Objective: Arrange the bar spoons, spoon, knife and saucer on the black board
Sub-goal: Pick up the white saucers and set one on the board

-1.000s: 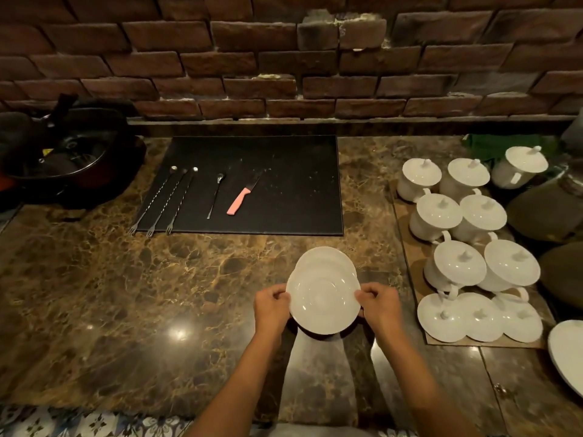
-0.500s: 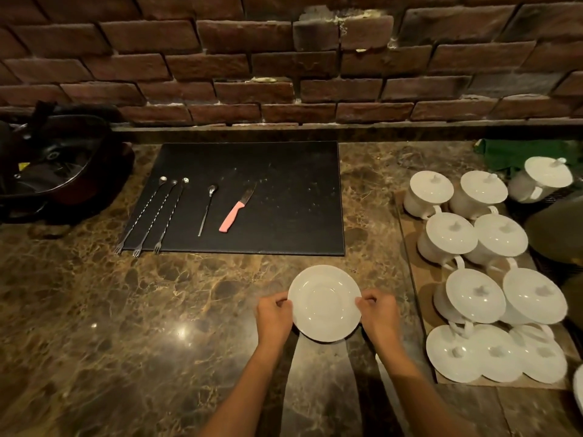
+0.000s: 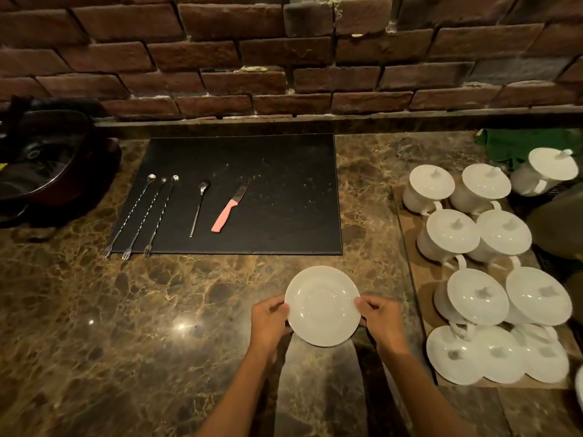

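A white saucer [image 3: 322, 305] is held over the marble counter, in front of the black board [image 3: 284, 190]. My left hand [image 3: 269, 320] grips its left rim and my right hand [image 3: 380, 320] grips its right rim. On the board's left part lie three twisted bar spoons [image 3: 142, 216] side by side, their fork ends sticking out over the near edge. To their right lie a small spoon [image 3: 198, 208] and a knife [image 3: 230, 205] with a pink handle. The board's right half is bare.
Several white lidded cups [image 3: 479, 241] stand on a brown mat at the right, with a green cloth [image 3: 511, 146] behind them. A dark pan [image 3: 41, 171] sits at the far left. A brick wall [image 3: 284, 52] closes the back of the counter.
A second saucer seen under the held one a second ago is no longer visible. The view has shifted, and both hands still hold the saucer in front of the board.
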